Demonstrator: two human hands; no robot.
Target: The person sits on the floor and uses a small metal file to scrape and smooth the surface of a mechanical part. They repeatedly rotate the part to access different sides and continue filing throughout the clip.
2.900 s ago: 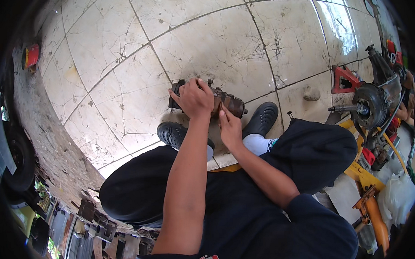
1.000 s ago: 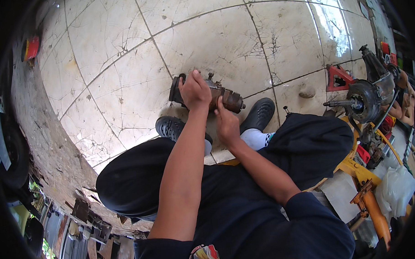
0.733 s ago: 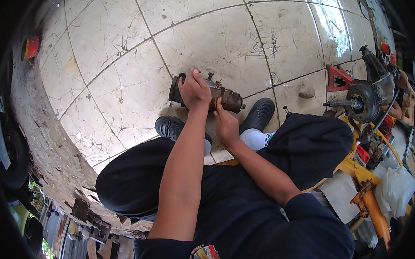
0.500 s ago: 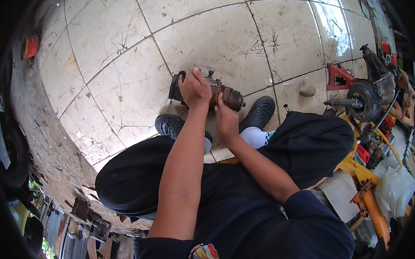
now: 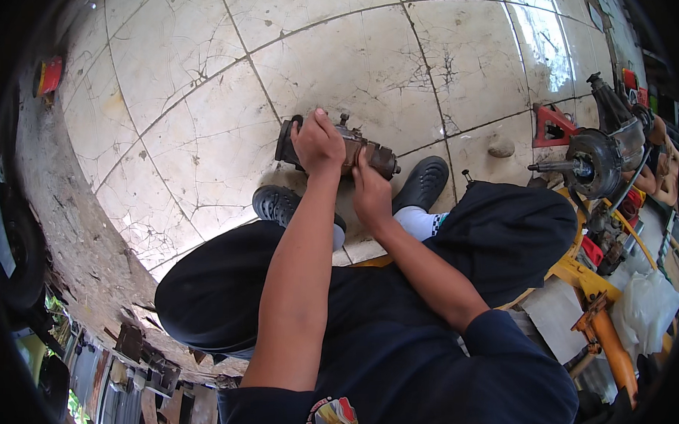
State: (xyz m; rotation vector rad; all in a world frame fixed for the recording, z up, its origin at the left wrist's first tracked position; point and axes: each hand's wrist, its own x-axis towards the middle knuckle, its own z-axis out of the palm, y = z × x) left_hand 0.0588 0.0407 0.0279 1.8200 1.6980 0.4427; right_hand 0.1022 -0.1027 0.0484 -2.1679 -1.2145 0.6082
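Observation:
A rusty, cylindrical metal housing (image 5: 379, 159) with a dark flange at its left end and small fittings on top lies on the tiled floor (image 5: 326, 55) between my dark shoes (image 5: 421, 181). My left hand (image 5: 318, 142) is wrapped over the left part of the housing, near the flange. Lower and to the right, my right hand (image 5: 372, 188) has closed fingers against the housing's near side, the index finger reaching up its middle; the fingertips are partly hidden. Both forearms come from the lower edge.
Right stand a red jack stand (image 5: 547, 126), an axle assembly (image 5: 600, 165), a yellow metal frame (image 5: 588, 278) and a white plastic bag (image 5: 642, 310). A stone (image 5: 500, 146) lies nearby. Part of another person (image 5: 660, 182) shows at the right edge. Left are a red container (image 5: 48, 76) and a tyre (image 5: 23, 264).
The housing and both hands sit slightly higher in the picture than before. My right index finger has moved a little up along the housing's side; my left hand keeps its hold.

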